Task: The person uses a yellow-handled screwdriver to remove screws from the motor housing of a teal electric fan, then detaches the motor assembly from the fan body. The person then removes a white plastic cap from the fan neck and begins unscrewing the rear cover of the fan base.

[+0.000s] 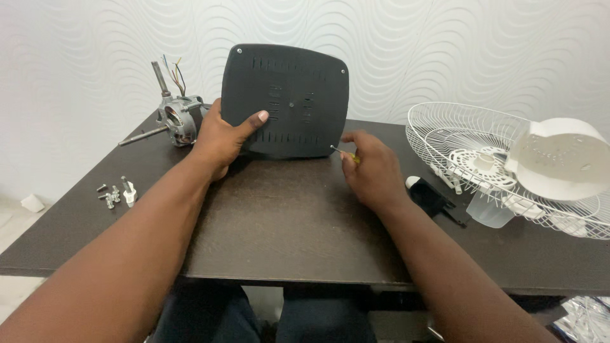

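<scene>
Several screws (left of motor)

Back cover: matt black plastic, slotted. Table: dark wood-grain, low sheen. Motor: bare grey metal. Fan grille: white coated wire. Screws: shiny metal.
</scene>
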